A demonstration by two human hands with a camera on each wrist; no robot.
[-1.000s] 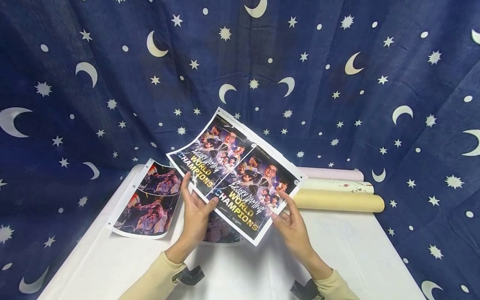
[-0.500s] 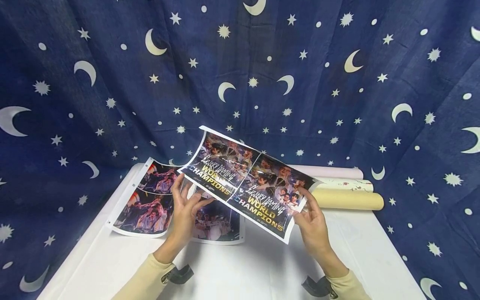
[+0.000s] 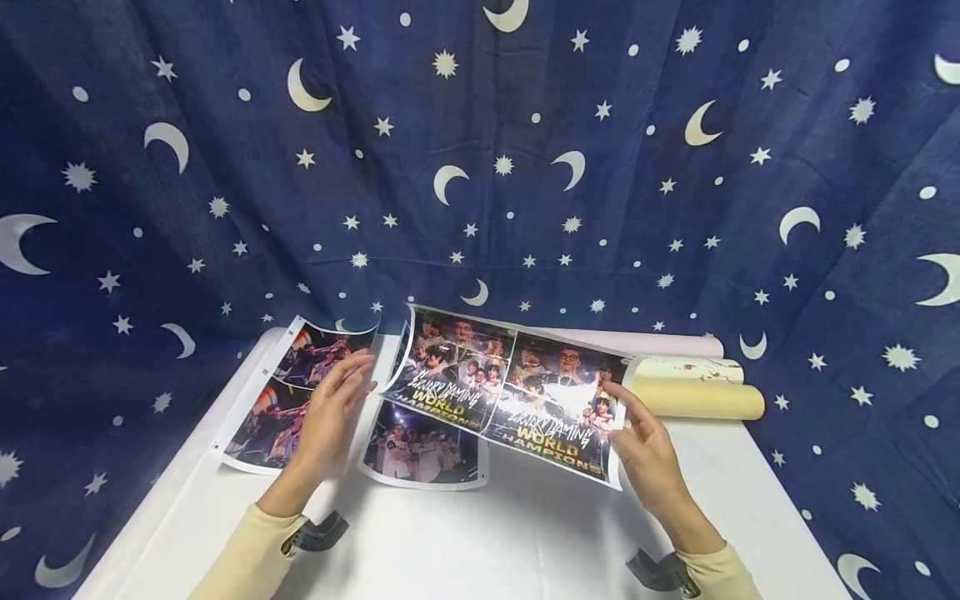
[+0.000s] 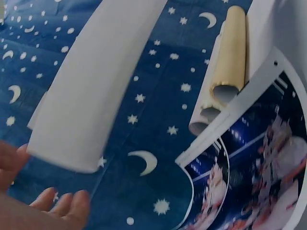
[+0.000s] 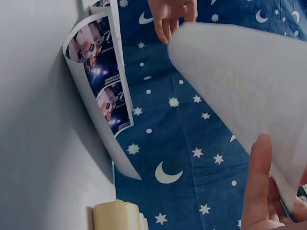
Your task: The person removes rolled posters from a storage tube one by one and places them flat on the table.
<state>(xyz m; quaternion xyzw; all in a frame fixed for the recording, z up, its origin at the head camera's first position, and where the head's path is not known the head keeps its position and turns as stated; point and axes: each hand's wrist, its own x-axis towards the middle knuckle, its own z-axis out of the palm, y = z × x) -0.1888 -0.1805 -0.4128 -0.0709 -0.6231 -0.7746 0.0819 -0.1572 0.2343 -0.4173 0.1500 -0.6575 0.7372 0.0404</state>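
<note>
My right hand (image 3: 652,462) pinches the right edge of a glossy poster (image 3: 450,367) with two matching panels lettered "World Champions". The poster is held above the table, bowed and tilted, and glare covers part of its print. Beside its left end is my left hand (image 3: 330,421), fingers relaxed and holding nothing. In the left wrist view, the fingers (image 4: 72,211) of that hand lie close to the poster's plain white back (image 4: 91,96). The right wrist view also shows the white back (image 5: 240,76), with the right index finger (image 5: 259,172) against it.
A curled print (image 3: 258,429) with two stage photos lies at the table's left. Another print (image 3: 423,454) lies partly under the raised poster. Yellow (image 3: 697,398), floral white (image 3: 697,369) and pink (image 3: 675,343) rolls lie at the back right. A star-patterned curtain (image 3: 480,167) hangs behind the white table (image 3: 480,550).
My left hand has let go of the poster and moved left. The right hand has shifted right with the poster, which is lower and flatter than before, uncovering more of the print beneath.
</note>
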